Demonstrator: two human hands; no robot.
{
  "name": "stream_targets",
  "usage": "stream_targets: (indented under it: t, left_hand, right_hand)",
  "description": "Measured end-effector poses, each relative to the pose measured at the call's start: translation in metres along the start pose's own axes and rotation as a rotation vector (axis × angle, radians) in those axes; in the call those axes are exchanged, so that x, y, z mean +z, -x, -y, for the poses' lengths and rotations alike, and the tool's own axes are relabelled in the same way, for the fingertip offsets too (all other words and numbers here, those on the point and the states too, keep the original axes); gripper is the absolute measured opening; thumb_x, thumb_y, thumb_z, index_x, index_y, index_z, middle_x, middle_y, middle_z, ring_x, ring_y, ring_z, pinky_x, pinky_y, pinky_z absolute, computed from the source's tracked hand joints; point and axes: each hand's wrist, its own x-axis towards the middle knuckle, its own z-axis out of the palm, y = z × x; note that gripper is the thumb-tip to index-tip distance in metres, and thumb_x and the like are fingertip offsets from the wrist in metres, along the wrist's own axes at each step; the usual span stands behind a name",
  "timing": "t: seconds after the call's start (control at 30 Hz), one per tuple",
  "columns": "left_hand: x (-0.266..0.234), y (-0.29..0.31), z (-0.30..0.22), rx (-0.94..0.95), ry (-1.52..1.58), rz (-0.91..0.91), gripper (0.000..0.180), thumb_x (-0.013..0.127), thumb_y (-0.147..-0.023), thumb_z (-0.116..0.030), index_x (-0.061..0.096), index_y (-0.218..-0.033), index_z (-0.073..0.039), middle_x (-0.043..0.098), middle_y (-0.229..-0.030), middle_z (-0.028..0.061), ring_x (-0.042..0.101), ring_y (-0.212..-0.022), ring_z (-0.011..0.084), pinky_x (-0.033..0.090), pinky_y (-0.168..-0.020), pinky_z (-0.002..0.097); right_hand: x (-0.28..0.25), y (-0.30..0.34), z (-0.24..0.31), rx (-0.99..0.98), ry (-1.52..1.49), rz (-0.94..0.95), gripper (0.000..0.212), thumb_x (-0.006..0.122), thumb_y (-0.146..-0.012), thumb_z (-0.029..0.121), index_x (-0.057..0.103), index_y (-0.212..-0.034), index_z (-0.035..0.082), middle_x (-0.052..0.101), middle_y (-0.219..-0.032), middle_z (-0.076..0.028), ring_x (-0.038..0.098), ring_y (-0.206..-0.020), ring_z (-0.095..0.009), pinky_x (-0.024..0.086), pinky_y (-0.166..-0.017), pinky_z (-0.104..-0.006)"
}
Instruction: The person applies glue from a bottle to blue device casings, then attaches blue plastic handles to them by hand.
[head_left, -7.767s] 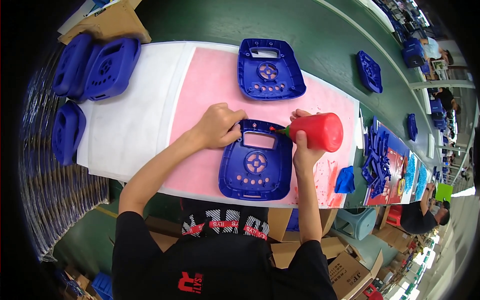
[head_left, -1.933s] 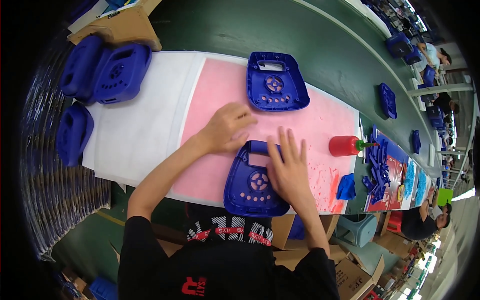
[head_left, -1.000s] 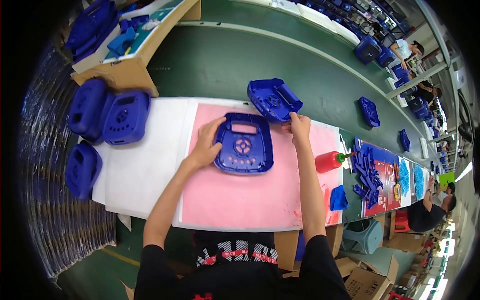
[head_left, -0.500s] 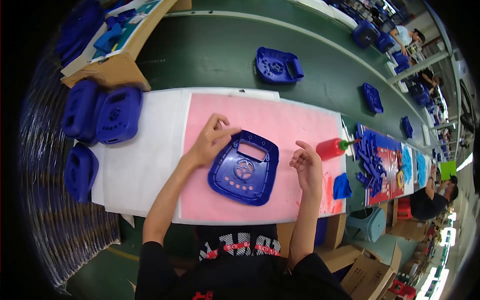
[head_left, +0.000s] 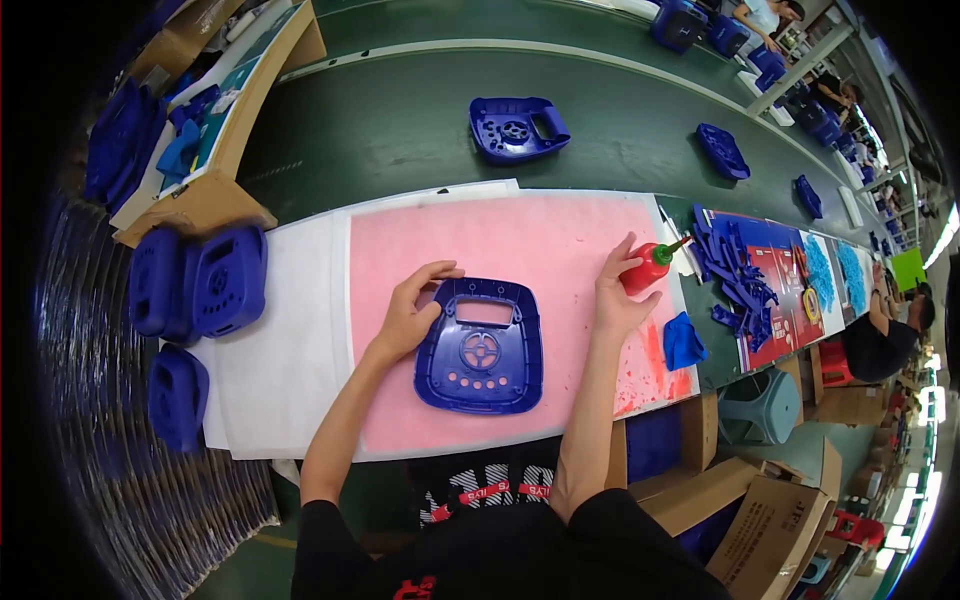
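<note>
A dark blue plastic housing panel (head_left: 510,345) lies on the pink sheet before me, its ribbed inner side up, with a rectangular opening, a round grille and a row of holes. My left hand (head_left: 408,312) is at its upper left corner, fingers bent over the edge and thumb against the side. To the right, my right hand (head_left: 622,290) is around a red squeeze bottle (head_left: 652,264) with a green nozzle that points up and right. Its fingers lie along the bottle's left side; the thumb stands apart below it. A blue cloth (head_left: 684,343) lies nearby.
Blue housings (head_left: 230,280) stand at the left, below a wooden shelf (head_left: 215,190). Another panel (head_left: 518,130) rests on the green conveyor (head_left: 380,110). Blue strips (head_left: 735,275) lie at the right, above a stool (head_left: 765,405) and cardboard boxes (head_left: 770,530). Other people work farther right.
My right hand has moved up and right to the red bottle. My left hand has settled on the panel's corner. The whole view has turned slightly.
</note>
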Motion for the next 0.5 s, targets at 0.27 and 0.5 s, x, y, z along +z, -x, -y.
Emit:
stream_targets:
  t: [0.27,0.5]
  left_hand:
    - [-0.011,0.003,0.004,-0.046,0.021,0.023,0.035,0.047,-0.073,0.006,0.064,-0.104,0.003,0.066,-0.096,0.0112,0.063,-0.093,0.0185,0.051,-0.084,0.0291]
    - [-0.024,-0.001,-0.005,0.229,-0.369,0.154,0.021,0.058,-0.067,-0.013,0.066,-0.085,-0.006,0.065,-0.079,0.0040,0.059,-0.081,0.0201,0.038,-0.087,0.0357]
  right_hand:
    - [0.013,-0.008,-0.003,-0.036,0.541,-0.082,0.067,0.071,-0.078,0.050,0.053,-0.122,0.002,0.062,-0.112,-0.014,0.063,-0.101,-0.027,0.054,-0.067,-0.0282]
    - [0.018,0.061,-0.098,-0.170,1.340,0.249,0.075,0.068,-0.082,0.052,0.042,-0.134,0.004,0.057,-0.117,-0.017,0.060,-0.104,-0.031,0.054,-0.081,-0.0387]
